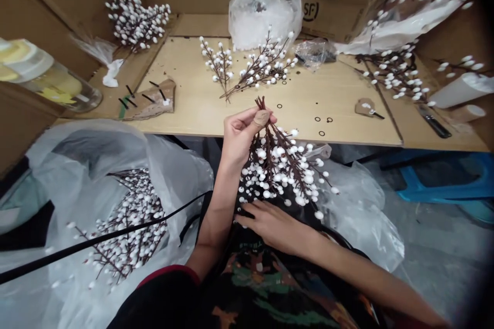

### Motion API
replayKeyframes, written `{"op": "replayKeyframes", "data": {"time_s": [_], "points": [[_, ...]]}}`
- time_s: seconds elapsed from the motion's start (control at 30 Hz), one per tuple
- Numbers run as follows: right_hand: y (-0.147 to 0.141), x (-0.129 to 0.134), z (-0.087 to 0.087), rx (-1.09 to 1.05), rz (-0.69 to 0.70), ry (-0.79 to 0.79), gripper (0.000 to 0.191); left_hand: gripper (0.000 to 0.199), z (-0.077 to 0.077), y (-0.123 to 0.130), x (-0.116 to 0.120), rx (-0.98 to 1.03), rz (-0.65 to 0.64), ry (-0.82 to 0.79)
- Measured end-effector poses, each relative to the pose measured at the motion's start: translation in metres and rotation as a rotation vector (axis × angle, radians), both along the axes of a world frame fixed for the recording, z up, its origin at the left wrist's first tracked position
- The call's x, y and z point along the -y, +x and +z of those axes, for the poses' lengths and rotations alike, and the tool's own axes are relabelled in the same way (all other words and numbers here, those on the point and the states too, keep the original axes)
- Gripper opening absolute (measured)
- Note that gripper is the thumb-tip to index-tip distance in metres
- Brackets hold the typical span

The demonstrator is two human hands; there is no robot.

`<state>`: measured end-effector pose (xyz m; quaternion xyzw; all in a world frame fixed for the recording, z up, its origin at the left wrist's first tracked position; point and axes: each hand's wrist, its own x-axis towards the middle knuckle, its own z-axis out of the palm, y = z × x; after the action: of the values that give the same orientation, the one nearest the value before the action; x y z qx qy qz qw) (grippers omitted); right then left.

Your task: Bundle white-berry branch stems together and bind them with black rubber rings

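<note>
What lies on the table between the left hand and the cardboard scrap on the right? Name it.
Small black rings lie scattered on the table between the left hand and the cardboard scrap, as the head view shows.

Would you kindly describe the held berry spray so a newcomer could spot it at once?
Below the front edge of the pale wooden table, a spray of white-berried stems hangs from the left hand, which pinches its dark ends. Unlike the sprays lying on the table, it is held up.
</note>
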<state>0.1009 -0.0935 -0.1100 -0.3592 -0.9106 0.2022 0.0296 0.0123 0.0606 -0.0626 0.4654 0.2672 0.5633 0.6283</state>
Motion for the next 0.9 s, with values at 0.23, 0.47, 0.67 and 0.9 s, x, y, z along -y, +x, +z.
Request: {"op": "replayKeyframes", "data": {"time_s": [0.23,0.47,0.67,0.9], "points": [[-0.029,-0.016,-0.027,-0.227,0.294,-0.163,0.013,0.021,0.004,-0.005,-0.002,-0.031,-0.028,-0.006],[-0.01,-0.031,0.031,-0.93,-0.408,-0.134,0.013,0.023,0.009,-0.01,-0.007,-0.021,-0.034,-0.037],[0.0,-0.04,0.068,-1.018,-0.923,0.249,0.018,0.022,0.023,-0.008,0.005,-0.019,-0.022,-0.041],[-0.003,-0.055,0.07,-0.705,-0.976,0.818,0.016,0.013,0.027,-0.004,0.013,-0.106,-0.003,0.041]]}}
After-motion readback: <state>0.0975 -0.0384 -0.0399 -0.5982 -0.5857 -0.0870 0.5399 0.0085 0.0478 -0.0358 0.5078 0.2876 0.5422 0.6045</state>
